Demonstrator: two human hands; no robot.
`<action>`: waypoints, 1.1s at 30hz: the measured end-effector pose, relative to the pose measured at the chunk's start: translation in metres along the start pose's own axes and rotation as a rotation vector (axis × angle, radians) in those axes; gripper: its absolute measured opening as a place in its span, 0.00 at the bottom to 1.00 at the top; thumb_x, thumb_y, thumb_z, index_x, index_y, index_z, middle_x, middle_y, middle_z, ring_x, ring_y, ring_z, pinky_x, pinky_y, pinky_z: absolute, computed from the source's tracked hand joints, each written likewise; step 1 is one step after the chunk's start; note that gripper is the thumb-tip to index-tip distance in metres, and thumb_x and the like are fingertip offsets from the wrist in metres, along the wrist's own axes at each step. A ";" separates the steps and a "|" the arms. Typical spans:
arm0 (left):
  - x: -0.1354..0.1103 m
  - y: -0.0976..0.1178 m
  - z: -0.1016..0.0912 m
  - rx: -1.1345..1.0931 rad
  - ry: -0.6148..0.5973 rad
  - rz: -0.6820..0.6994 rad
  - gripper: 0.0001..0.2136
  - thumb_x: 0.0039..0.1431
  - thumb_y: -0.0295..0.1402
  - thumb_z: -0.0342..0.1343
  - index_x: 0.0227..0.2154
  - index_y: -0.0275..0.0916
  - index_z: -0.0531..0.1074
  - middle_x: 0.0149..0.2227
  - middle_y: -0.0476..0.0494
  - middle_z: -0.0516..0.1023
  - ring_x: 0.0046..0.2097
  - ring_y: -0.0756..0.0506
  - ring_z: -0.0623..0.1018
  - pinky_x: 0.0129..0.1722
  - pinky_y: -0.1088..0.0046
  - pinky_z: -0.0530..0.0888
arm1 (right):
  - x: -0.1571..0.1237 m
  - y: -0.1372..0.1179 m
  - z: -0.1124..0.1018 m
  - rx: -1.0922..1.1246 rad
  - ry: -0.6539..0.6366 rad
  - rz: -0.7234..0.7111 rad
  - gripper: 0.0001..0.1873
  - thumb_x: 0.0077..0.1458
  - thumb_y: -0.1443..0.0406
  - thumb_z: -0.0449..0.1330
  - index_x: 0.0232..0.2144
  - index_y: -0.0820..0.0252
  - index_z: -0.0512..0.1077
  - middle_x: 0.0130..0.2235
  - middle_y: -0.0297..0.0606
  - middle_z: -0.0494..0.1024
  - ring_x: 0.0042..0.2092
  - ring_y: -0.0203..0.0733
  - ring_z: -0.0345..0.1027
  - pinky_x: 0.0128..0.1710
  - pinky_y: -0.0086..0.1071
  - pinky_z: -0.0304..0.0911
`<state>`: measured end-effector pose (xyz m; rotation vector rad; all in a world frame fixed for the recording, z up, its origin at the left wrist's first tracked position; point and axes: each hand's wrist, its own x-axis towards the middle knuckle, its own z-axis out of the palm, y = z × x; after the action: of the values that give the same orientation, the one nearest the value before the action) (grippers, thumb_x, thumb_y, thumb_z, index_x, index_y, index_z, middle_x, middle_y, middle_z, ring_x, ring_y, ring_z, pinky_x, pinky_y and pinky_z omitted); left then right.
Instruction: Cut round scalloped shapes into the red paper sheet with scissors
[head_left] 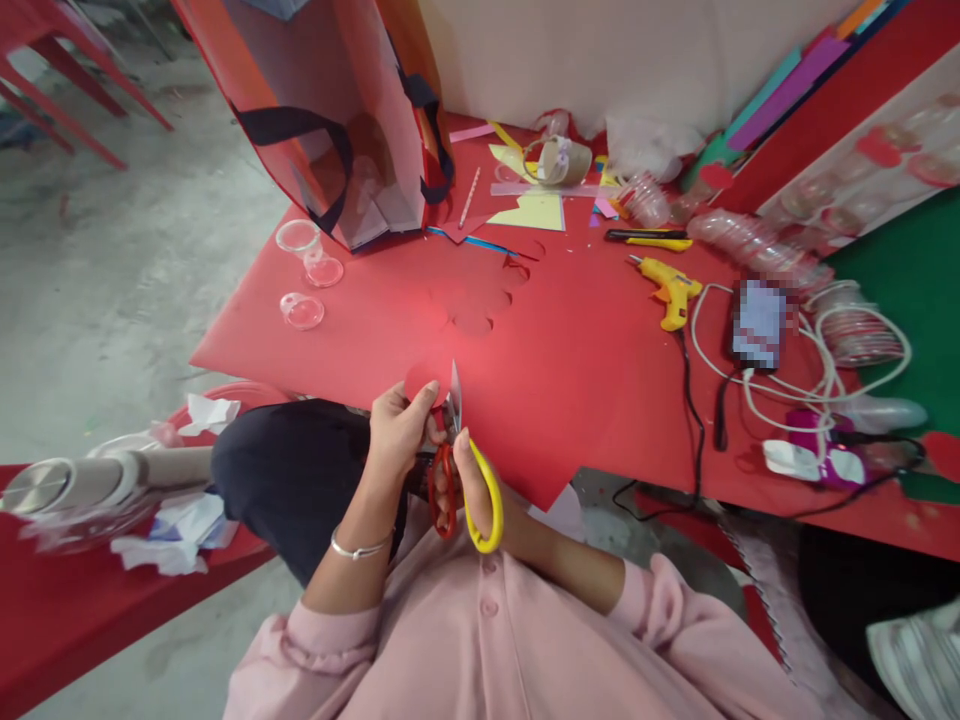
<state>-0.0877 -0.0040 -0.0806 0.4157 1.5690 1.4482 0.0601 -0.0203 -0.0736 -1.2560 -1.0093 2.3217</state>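
Head view: at the 6 o'clock edge of the red sheet (570, 340), a small red paper piece (420, 383) was pinched between the thumb and fingers of the left hand (397, 425), closed firmly upon it. The scissors (455, 398) were gripped by the right hand (469, 490), fingers threaded through the red and yellow loops and curled shut around them; the blades were pointed toward 12 o'clock and appeared only slightly parted, just beside the paper piece at its 3 o'clock side.

A nick to the left thumb was judged the main hazard, since the blade tips were held almost against it. The piece, being small and gripped at one edge, could also be twisted or torn if the blades were closed off-line. At 2 o'clock a glue gun (670, 288) was laid on the sheet with its cord trailing over the near edge, where it could be snagged. Clear cups (304, 310) were set at 10 o'clock, beside a bag (330, 110).
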 end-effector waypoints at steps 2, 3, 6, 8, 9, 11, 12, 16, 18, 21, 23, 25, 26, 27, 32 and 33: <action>-0.001 0.002 0.001 -0.004 -0.002 0.010 0.17 0.61 0.45 0.69 0.24 0.43 0.71 0.13 0.51 0.71 0.14 0.50 0.70 0.18 0.77 0.67 | -0.001 0.000 0.000 -0.019 0.000 -0.029 0.43 0.61 0.21 0.53 0.32 0.53 0.71 0.20 0.31 0.70 0.18 0.40 0.64 0.16 0.33 0.64; -0.001 0.003 0.001 -0.005 -0.003 0.012 0.17 0.60 0.44 0.69 0.24 0.43 0.70 0.13 0.52 0.71 0.14 0.50 0.70 0.18 0.77 0.66 | -0.001 0.000 0.000 -0.032 0.006 -0.043 0.43 0.62 0.21 0.51 0.32 0.52 0.71 0.20 0.31 0.70 0.18 0.40 0.65 0.17 0.35 0.65; -0.003 0.007 0.002 0.008 -0.005 -0.010 0.17 0.60 0.45 0.69 0.24 0.44 0.70 0.12 0.52 0.70 0.14 0.50 0.69 0.17 0.77 0.64 | -0.003 0.001 0.000 -0.063 0.027 -0.079 0.43 0.64 0.22 0.49 0.32 0.52 0.71 0.20 0.32 0.70 0.18 0.41 0.65 0.18 0.37 0.65; -0.004 0.008 0.002 0.025 0.002 -0.035 0.18 0.59 0.46 0.69 0.24 0.44 0.70 0.13 0.52 0.70 0.14 0.51 0.67 0.16 0.77 0.61 | -0.003 0.002 0.002 -0.069 0.026 -0.103 0.43 0.64 0.22 0.50 0.32 0.51 0.70 0.20 0.31 0.69 0.18 0.41 0.65 0.18 0.37 0.63; -0.004 0.009 0.001 0.032 0.004 -0.046 0.18 0.60 0.46 0.69 0.24 0.44 0.70 0.13 0.51 0.71 0.13 0.51 0.66 0.15 0.77 0.59 | -0.003 0.002 0.003 -0.068 0.026 -0.111 0.43 0.63 0.21 0.50 0.32 0.51 0.70 0.20 0.31 0.68 0.19 0.41 0.64 0.18 0.37 0.63; -0.005 0.010 0.001 0.035 0.002 -0.058 0.18 0.59 0.47 0.69 0.24 0.44 0.70 0.12 0.51 0.71 0.13 0.51 0.65 0.15 0.77 0.58 | -0.003 0.003 0.004 -0.069 0.035 -0.108 0.44 0.60 0.19 0.50 0.32 0.50 0.69 0.20 0.30 0.68 0.18 0.41 0.64 0.17 0.37 0.62; -0.005 0.011 0.002 0.035 0.001 -0.060 0.18 0.59 0.47 0.69 0.24 0.44 0.69 0.12 0.51 0.70 0.13 0.51 0.65 0.15 0.77 0.57 | -0.003 0.004 0.005 -0.071 0.043 -0.098 0.44 0.59 0.18 0.50 0.33 0.50 0.68 0.20 0.30 0.68 0.18 0.42 0.64 0.17 0.37 0.62; -0.006 0.014 0.003 0.030 -0.005 -0.060 0.18 0.59 0.45 0.69 0.23 0.44 0.68 0.12 0.51 0.69 0.13 0.51 0.65 0.15 0.78 0.58 | -0.003 0.007 0.006 -0.082 0.075 -0.079 0.44 0.60 0.19 0.49 0.33 0.50 0.68 0.20 0.31 0.68 0.19 0.43 0.65 0.18 0.37 0.62; -0.007 0.015 0.004 0.016 -0.007 -0.054 0.18 0.59 0.44 0.69 0.22 0.44 0.68 0.11 0.52 0.69 0.13 0.51 0.65 0.15 0.79 0.58 | -0.002 0.008 0.006 -0.090 0.075 -0.081 0.43 0.62 0.20 0.50 0.33 0.50 0.69 0.20 0.30 0.68 0.19 0.42 0.65 0.18 0.36 0.62; -0.008 0.017 0.004 -0.003 -0.014 -0.051 0.17 0.59 0.43 0.68 0.23 0.44 0.67 0.11 0.51 0.69 0.13 0.51 0.66 0.15 0.79 0.59 | -0.002 0.010 0.007 -0.106 0.091 -0.100 0.43 0.62 0.20 0.50 0.33 0.51 0.69 0.20 0.29 0.68 0.18 0.40 0.64 0.18 0.34 0.61; -0.008 0.018 0.004 -0.004 -0.016 -0.058 0.17 0.59 0.42 0.67 0.22 0.44 0.67 0.11 0.51 0.68 0.14 0.51 0.66 0.15 0.79 0.59 | -0.002 0.011 0.008 -0.120 0.111 -0.110 0.44 0.62 0.20 0.48 0.33 0.52 0.69 0.20 0.29 0.68 0.18 0.40 0.64 0.17 0.33 0.60; -0.009 0.019 0.004 -0.004 -0.022 -0.067 0.17 0.59 0.42 0.66 0.21 0.44 0.68 0.11 0.50 0.68 0.13 0.51 0.65 0.15 0.79 0.58 | -0.002 0.013 0.009 -0.133 0.127 -0.109 0.45 0.62 0.20 0.48 0.33 0.52 0.69 0.20 0.30 0.68 0.18 0.40 0.64 0.17 0.33 0.60; -0.009 0.019 0.004 -0.006 -0.026 -0.068 0.17 0.59 0.42 0.66 0.21 0.44 0.68 0.11 0.50 0.68 0.13 0.51 0.65 0.15 0.79 0.58 | -0.002 0.013 0.009 -0.140 0.133 -0.105 0.45 0.62 0.20 0.47 0.33 0.52 0.69 0.20 0.30 0.68 0.18 0.40 0.64 0.17 0.33 0.60; -0.009 0.019 0.004 -0.011 -0.029 -0.067 0.17 0.59 0.42 0.66 0.21 0.44 0.68 0.11 0.50 0.68 0.13 0.52 0.64 0.15 0.79 0.57 | -0.002 0.013 0.010 -0.145 0.139 -0.104 0.45 0.62 0.20 0.47 0.33 0.52 0.68 0.20 0.30 0.68 0.18 0.40 0.64 0.17 0.33 0.60; -0.008 0.017 0.003 -0.022 -0.033 -0.058 0.17 0.60 0.41 0.66 0.20 0.44 0.68 0.10 0.51 0.67 0.13 0.52 0.64 0.15 0.79 0.57 | -0.002 0.012 0.010 -0.157 0.121 -0.114 0.45 0.63 0.20 0.45 0.34 0.52 0.68 0.20 0.29 0.67 0.18 0.39 0.64 0.18 0.33 0.60; -0.008 0.017 0.003 -0.021 -0.035 -0.055 0.17 0.60 0.41 0.66 0.20 0.44 0.67 0.10 0.51 0.67 0.13 0.52 0.64 0.15 0.79 0.57 | -0.002 0.012 0.010 -0.155 0.115 -0.118 0.45 0.63 0.20 0.45 0.34 0.52 0.68 0.20 0.29 0.67 0.17 0.39 0.63 0.18 0.33 0.60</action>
<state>-0.0868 -0.0045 -0.0617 0.3807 1.5246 1.4071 0.0536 -0.0345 -0.0770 -1.3316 -1.2089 2.0921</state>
